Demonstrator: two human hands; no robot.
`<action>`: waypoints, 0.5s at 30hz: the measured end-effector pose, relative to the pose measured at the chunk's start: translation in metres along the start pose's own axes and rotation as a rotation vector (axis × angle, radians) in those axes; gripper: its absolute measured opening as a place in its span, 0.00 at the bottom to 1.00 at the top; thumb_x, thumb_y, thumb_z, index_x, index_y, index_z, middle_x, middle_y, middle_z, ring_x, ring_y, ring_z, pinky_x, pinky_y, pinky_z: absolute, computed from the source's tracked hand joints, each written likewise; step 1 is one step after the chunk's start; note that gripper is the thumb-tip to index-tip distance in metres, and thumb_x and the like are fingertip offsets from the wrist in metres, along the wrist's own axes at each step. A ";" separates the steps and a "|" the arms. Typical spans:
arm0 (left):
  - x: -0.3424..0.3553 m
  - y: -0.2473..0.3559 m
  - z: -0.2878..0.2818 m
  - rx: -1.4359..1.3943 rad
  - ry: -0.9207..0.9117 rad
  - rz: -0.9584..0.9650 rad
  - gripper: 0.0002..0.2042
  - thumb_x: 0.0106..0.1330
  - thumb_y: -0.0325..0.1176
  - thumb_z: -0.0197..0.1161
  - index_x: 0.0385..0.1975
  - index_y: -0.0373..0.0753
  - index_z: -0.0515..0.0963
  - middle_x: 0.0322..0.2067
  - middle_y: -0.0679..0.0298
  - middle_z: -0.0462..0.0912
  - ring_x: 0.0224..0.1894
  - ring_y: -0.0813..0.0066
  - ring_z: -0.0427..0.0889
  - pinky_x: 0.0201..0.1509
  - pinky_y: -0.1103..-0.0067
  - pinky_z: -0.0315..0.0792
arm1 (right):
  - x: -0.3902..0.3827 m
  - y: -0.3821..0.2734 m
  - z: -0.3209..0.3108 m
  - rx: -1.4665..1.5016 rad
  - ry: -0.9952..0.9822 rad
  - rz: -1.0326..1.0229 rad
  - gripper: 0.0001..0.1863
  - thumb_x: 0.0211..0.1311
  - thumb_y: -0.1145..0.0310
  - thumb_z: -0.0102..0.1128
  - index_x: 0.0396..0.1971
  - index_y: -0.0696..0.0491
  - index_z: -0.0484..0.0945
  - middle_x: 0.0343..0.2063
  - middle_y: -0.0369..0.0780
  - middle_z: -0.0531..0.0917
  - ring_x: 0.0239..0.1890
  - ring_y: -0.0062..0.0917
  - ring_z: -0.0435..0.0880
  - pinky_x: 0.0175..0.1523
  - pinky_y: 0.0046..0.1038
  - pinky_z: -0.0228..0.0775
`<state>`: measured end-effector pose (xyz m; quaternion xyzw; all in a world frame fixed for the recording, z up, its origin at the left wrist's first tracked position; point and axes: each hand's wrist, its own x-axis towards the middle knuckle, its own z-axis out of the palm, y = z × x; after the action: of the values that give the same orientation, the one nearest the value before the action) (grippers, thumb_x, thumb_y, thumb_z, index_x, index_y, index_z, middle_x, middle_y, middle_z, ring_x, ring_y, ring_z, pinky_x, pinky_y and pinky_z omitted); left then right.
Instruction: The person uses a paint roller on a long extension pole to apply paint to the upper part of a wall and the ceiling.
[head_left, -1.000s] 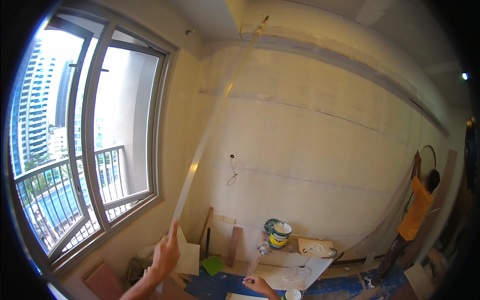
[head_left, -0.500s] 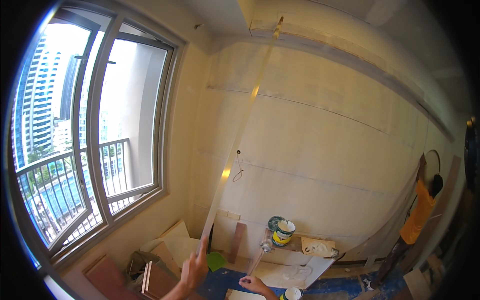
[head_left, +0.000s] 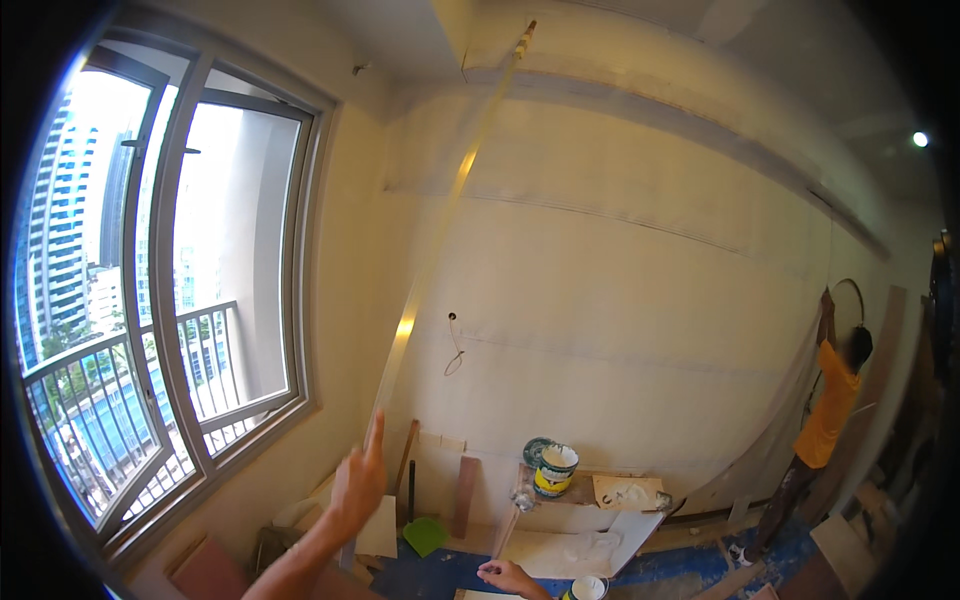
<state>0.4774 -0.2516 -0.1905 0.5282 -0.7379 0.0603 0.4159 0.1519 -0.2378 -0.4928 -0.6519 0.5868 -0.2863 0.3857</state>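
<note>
My left hand [head_left: 356,494] is raised, its index finger stretched up along a long, shiny pale strip [head_left: 430,250], its other fingers curled round the lower part. The strip leans up to the right across the wall, its dark tip high by the ceiling ledge. Whether it is a pole or a flat bar I cannot tell. Low in front, my right hand [head_left: 508,577] has its fingers bent together; what they hold, if anything, is hidden. Close to it are a slim wooden stick [head_left: 506,530] and an open paint can [head_left: 586,588].
A wooden bench [head_left: 582,486] bears an open paint can [head_left: 555,470] and a putty-smeared board [head_left: 630,493]. A green dustpan [head_left: 425,536] stands left. A person in an orange shirt [head_left: 832,410] reaches up at the right wall. An open window [head_left: 215,270] is at left.
The view has shifted, so the wall and window sit further left. My left hand has risen a little with the strip, which still leans against the same area; my right hand stays low.
</note>
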 end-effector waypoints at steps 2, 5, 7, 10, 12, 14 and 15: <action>0.049 0.015 -0.014 0.048 0.024 0.013 0.33 0.66 0.24 0.48 0.71 0.41 0.45 0.18 0.43 0.74 0.20 0.45 0.76 0.25 0.57 0.71 | -0.002 0.003 -0.006 -0.056 0.036 0.025 0.24 0.56 0.48 0.65 0.43 0.52 0.82 0.25 0.38 0.84 0.28 0.23 0.82 0.37 0.25 0.73; 0.057 0.035 -0.019 0.111 0.049 0.001 0.36 0.62 0.22 0.49 0.72 0.42 0.45 0.20 0.42 0.74 0.20 0.45 0.77 0.25 0.58 0.72 | 0.004 0.011 -0.007 -0.074 0.022 0.021 0.23 0.56 0.49 0.65 0.43 0.51 0.83 0.25 0.38 0.84 0.29 0.22 0.82 0.37 0.25 0.73; 0.047 0.040 -0.017 0.078 0.026 -0.001 0.37 0.61 0.21 0.49 0.72 0.43 0.45 0.21 0.42 0.74 0.20 0.45 0.77 0.26 0.58 0.72 | 0.004 0.019 -0.010 -0.060 0.030 0.024 0.22 0.56 0.49 0.65 0.42 0.51 0.83 0.25 0.38 0.84 0.28 0.22 0.82 0.37 0.25 0.73; -0.028 0.037 -0.007 0.019 -0.041 -0.028 0.40 0.58 0.21 0.52 0.72 0.45 0.43 0.22 0.43 0.75 0.22 0.44 0.77 0.26 0.58 0.73 | 0.005 0.017 -0.009 -0.045 0.017 0.009 0.21 0.57 0.51 0.65 0.42 0.52 0.83 0.25 0.38 0.85 0.29 0.23 0.83 0.38 0.25 0.74; -0.085 0.028 0.003 0.053 -0.071 -0.026 0.41 0.58 0.21 0.53 0.72 0.43 0.43 0.21 0.43 0.74 0.21 0.45 0.77 0.25 0.58 0.73 | 0.009 0.024 -0.006 -0.008 0.077 -0.285 0.17 0.58 0.57 0.66 0.41 0.52 0.81 0.22 0.39 0.82 0.25 0.21 0.80 0.32 0.27 0.72; -0.105 0.022 0.003 0.081 -0.066 0.022 0.39 0.58 0.20 0.52 0.71 0.39 0.44 0.21 0.44 0.74 0.19 0.48 0.75 0.24 0.59 0.72 | 0.010 0.033 -0.006 -0.018 0.081 -0.280 0.17 0.58 0.57 0.66 0.41 0.53 0.81 0.22 0.39 0.83 0.26 0.21 0.80 0.32 0.27 0.72; -0.104 0.022 -0.003 0.078 -0.070 0.056 0.39 0.58 0.20 0.53 0.71 0.37 0.43 0.21 0.44 0.74 0.19 0.48 0.75 0.24 0.59 0.71 | 0.008 0.037 -0.009 -0.045 0.053 -0.133 0.19 0.58 0.54 0.66 0.41 0.53 0.82 0.24 0.39 0.84 0.28 0.22 0.82 0.35 0.26 0.73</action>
<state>0.4706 -0.1643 -0.2515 0.5250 -0.7636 0.0821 0.3668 0.1255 -0.2476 -0.5196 -0.6899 0.5587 -0.3152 0.3355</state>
